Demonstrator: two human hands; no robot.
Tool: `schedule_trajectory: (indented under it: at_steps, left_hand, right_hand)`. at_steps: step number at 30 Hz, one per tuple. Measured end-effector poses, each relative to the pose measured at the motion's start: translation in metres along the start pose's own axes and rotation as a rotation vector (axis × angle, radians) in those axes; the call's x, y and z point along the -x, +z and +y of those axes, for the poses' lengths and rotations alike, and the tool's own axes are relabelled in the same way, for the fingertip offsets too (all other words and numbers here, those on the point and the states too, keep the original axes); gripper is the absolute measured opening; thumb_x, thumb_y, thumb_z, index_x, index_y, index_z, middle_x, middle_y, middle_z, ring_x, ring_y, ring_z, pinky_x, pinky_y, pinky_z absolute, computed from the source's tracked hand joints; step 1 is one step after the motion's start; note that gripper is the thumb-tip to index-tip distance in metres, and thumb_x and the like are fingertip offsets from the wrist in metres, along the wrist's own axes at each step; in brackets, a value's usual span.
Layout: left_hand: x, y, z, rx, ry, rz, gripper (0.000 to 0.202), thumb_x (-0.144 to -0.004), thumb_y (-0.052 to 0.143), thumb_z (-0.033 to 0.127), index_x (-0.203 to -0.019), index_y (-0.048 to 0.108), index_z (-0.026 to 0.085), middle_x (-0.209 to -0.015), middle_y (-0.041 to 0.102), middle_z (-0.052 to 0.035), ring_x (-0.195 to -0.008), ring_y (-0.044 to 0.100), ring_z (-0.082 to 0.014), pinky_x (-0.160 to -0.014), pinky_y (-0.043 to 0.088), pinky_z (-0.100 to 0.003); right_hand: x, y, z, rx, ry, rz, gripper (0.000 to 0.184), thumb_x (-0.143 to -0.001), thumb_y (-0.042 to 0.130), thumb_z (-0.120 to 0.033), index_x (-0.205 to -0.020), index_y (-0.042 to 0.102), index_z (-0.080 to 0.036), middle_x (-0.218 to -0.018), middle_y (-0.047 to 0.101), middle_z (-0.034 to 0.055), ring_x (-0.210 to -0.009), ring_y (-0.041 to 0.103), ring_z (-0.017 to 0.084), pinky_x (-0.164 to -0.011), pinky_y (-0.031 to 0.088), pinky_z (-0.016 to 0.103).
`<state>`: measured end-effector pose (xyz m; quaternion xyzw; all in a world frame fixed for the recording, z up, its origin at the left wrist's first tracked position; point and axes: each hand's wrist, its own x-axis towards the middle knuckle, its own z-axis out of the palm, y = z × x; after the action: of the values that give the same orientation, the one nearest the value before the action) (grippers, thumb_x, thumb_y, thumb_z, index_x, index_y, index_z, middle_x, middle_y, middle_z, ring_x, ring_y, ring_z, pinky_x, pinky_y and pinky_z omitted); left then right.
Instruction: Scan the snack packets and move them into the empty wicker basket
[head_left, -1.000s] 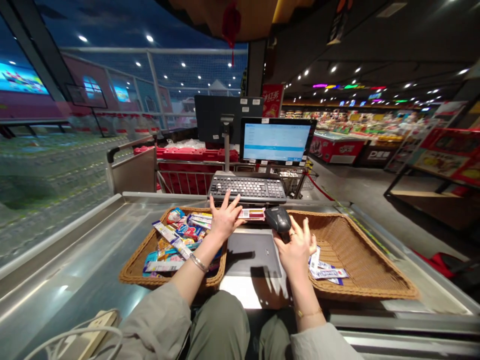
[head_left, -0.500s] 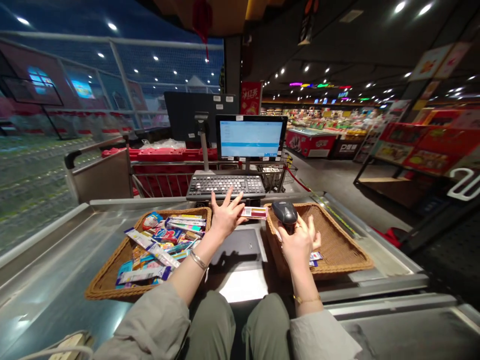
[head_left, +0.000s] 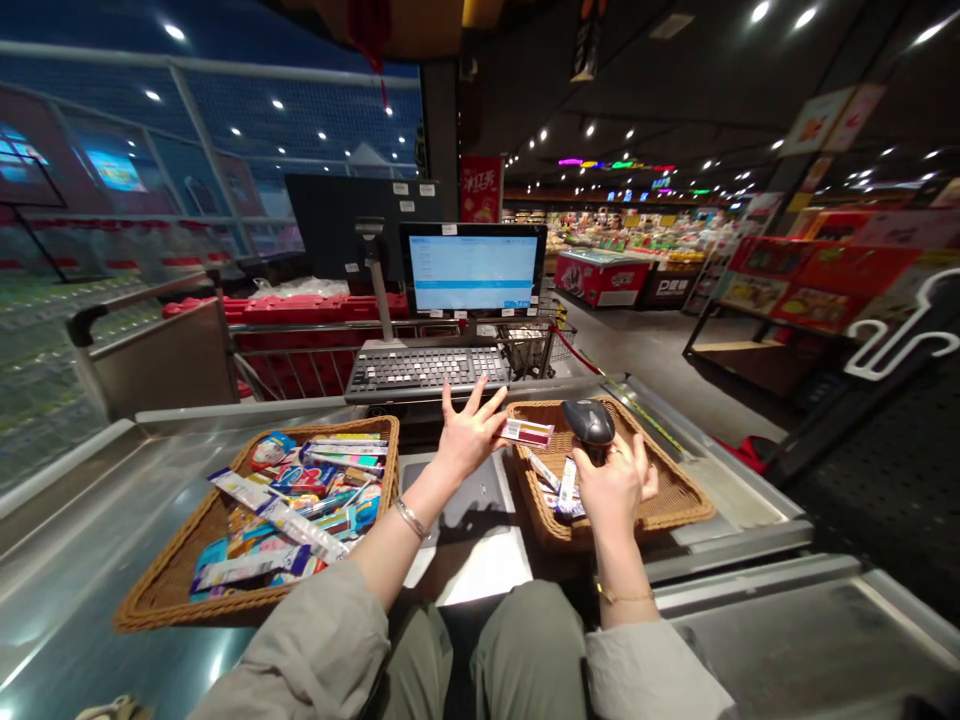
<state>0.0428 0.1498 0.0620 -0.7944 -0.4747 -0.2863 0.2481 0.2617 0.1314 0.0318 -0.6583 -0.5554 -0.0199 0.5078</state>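
My left hand [head_left: 471,435] rises over the counter with its fingers spread, pinching a small red-and-white packet [head_left: 527,433] at its thumb side. My right hand [head_left: 613,488] grips a black handheld barcode scanner [head_left: 589,422], whose head points up and away from me. The packet lies just left of the scanner, not touching it. Below my left forearm, a wicker basket [head_left: 169,590] is heaped with several colourful snack packets [head_left: 300,490]. Under my right hand, a second wicker basket [head_left: 679,510] holds a few packets [head_left: 559,485], partly hidden by my hand.
A black keyboard [head_left: 424,370] and a lit checkout monitor [head_left: 472,268] stand just beyond the baskets. A steel counter [head_left: 75,560] runs along both sides. A red-handled shopping cart [head_left: 315,345] stands behind, and supermarket displays fill the far right.
The view has swung, so the whole scene sits further left in the frame. The right basket's packets now show left of my right hand. Both hands keep their hold.
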Motion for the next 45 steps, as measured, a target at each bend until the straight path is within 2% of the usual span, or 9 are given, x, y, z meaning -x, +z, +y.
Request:
schedule_trajectory:
  at_steps: [7,11,13,16,19,22,28,35,45]
  left_hand:
    - [-0.007,0.017,0.013,0.028,0.076,-0.016,0.026,-0.086,0.067,0.033,-0.112,0.069,0.029,-0.144,0.056,-0.0083,-0.146,0.030,-0.0352,-0.111,-0.008,-0.077]
    - [-0.013,0.029,0.027,0.045,0.125,-0.040,0.033,-0.086,0.067,0.031,-0.119,0.066,0.032,-0.146,0.053,-0.0075,-0.148,0.027,-0.0340,-0.112,-0.009,-0.077]
    - [-0.017,0.035,0.037,0.045,0.129,-0.042,0.040,-0.089,0.063,0.031,-0.129,0.060,0.035,-0.149,0.049,-0.0056,-0.149,0.022,-0.0325,-0.112,-0.010,-0.076]
    - [-0.022,0.040,0.049,0.037,0.091,-0.052,0.055,-0.093,0.057,0.030,-0.145,0.042,0.037,-0.156,0.039,-0.0040,-0.151,0.015,-0.0303,-0.113,-0.013,-0.073]
    - [-0.021,0.037,0.051,0.025,0.042,-0.090,0.063,-0.091,0.058,0.030,-0.150,0.035,0.035,-0.159,0.032,-0.0041,-0.152,0.009,-0.0296,-0.113,-0.014,-0.072]
    - [-0.016,0.031,0.043,0.011,0.001,-0.113,0.061,-0.090,0.059,0.030,-0.148,0.040,0.034,-0.159,0.031,-0.0053,-0.152,0.008,-0.0306,-0.113,-0.014,-0.072]
    - [-0.001,0.012,0.029,-0.002,-0.083,-0.118,0.055,-0.093,0.053,0.044,-0.146,0.044,0.030,-0.159,0.031,-0.0077,-0.151,0.013,-0.0336,-0.114,-0.011,-0.073]
    - [0.020,-0.013,0.009,-0.065,-0.179,-0.192,0.059,-0.090,0.055,0.052,-0.145,0.046,0.031,-0.161,0.027,-0.0073,-0.151,0.013,-0.0352,-0.114,-0.005,-0.074]
    - [0.067,-0.042,-0.042,-0.142,-0.324,-0.237,0.058,-0.089,0.058,0.052,-0.143,0.049,0.031,-0.162,0.025,-0.0070,-0.151,0.014,-0.0362,-0.113,0.000,-0.076]
  right_hand:
    - [-0.005,-0.007,0.011,0.028,0.033,0.017,0.037,-0.082,0.050,-0.048,-0.092,0.069,-0.018,-0.119,0.067,0.0162,-0.139,0.035,0.035,-0.109,0.015,0.057]
    - [-0.006,-0.010,0.016,0.029,0.044,0.034,0.043,-0.083,0.049,-0.052,-0.099,0.068,-0.018,-0.122,0.066,0.0168,-0.138,0.036,0.035,-0.108,0.015,0.058]
    - [-0.006,-0.012,0.017,0.025,0.049,0.041,0.044,-0.083,0.048,-0.053,-0.100,0.068,-0.018,-0.124,0.065,0.0175,-0.138,0.036,0.035,-0.109,0.015,0.058]
    - [-0.006,-0.015,0.018,0.008,0.053,0.042,0.040,-0.084,0.050,-0.052,-0.096,0.068,-0.018,-0.125,0.065,0.0167,-0.140,0.035,0.035,-0.110,0.014,0.057]
    - [-0.005,-0.015,0.020,-0.004,0.072,0.040,0.040,-0.082,0.052,-0.051,-0.097,0.068,-0.018,-0.127,0.065,0.0162,-0.140,0.035,0.034,-0.111,0.013,0.057]
    - [-0.005,-0.012,0.020,-0.015,0.096,0.034,0.042,-0.082,0.053,-0.052,-0.100,0.069,-0.017,-0.127,0.064,0.0158,-0.140,0.035,0.034,-0.111,0.012,0.057]
    - [-0.003,-0.003,0.007,-0.038,0.081,0.008,0.036,-0.081,0.054,-0.049,-0.094,0.069,-0.018,-0.124,0.067,0.0147,-0.140,0.035,0.033,-0.111,0.013,0.055]
    - [-0.003,0.010,-0.028,-0.068,0.034,-0.020,0.035,-0.078,0.052,-0.047,-0.090,0.069,-0.018,-0.120,0.068,0.0149,-0.139,0.036,0.032,-0.111,0.015,0.053]
    - [0.018,0.038,-0.074,-0.151,-0.081,-0.102,0.035,-0.080,0.053,-0.049,-0.086,0.069,-0.019,-0.118,0.069,0.0121,-0.138,0.036,0.033,-0.110,0.015,0.054]
